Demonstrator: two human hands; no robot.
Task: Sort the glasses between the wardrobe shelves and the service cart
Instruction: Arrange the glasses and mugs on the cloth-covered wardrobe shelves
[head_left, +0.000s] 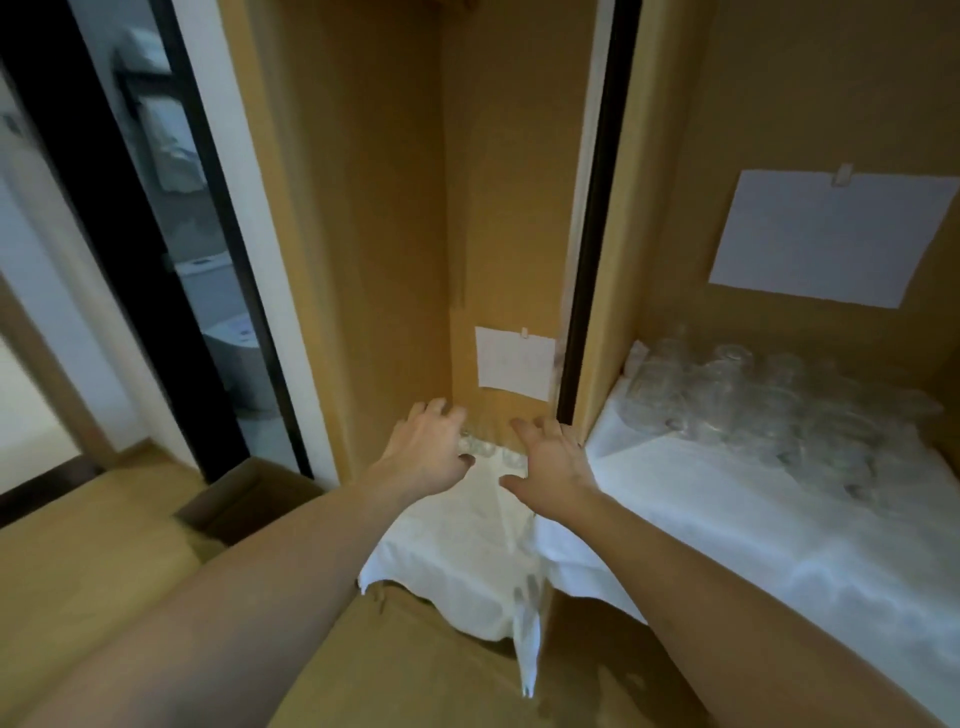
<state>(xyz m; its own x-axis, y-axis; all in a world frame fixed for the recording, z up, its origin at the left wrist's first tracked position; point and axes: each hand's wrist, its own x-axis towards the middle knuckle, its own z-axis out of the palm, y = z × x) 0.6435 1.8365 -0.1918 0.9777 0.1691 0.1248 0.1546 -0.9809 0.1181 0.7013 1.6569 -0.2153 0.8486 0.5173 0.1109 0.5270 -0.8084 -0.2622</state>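
Left hand (426, 449) and right hand (553, 462) reach over glasses (480, 446) on white cloth (457, 540)

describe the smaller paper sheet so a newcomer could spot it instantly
Find the narrow left wardrobe compartment, whose shelf is covered by a white cloth. On its back wall, just above both hands, hangs the small paper sheet. Unlike the large sheet in the right compartment, it sits low.

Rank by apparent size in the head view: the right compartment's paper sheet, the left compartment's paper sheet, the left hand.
1. Right compartment's paper sheet, largest.
2. Left compartment's paper sheet and left hand: look alike; the hand is nearer, so unranked.
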